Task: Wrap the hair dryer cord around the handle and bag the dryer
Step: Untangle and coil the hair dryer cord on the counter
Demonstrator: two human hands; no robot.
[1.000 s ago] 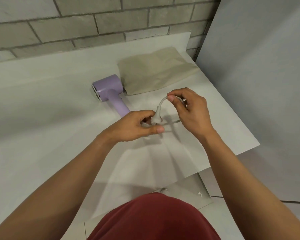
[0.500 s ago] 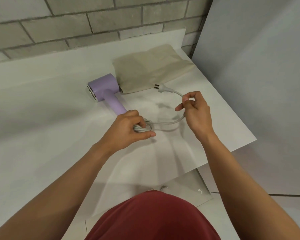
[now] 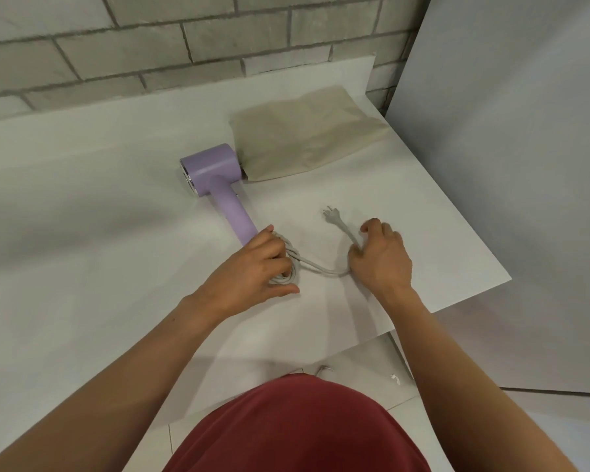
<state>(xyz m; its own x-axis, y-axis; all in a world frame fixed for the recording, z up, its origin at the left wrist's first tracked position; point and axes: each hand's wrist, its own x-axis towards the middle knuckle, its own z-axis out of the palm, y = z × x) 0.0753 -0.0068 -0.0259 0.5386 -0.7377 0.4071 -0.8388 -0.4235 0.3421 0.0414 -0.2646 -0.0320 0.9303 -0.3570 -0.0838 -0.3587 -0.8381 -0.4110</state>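
on table [image 3: 82, 233], dryer handle [image 3: 234, 212] nearward, left grip [image 3: 252, 267] clasps coils [image 3: 292, 269], right grip [image 3: 382, 257] holds cord [image 3: 321, 270]

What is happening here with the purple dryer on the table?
A person is coiling the pale grey cord of a lilac plastic hair dryer that lies on a white table. The left hand grips coils of it at the end of the handle. The right hand holds the loose stretch near the plug. A flat beige bag lies behind; the dryer is not in it yet.
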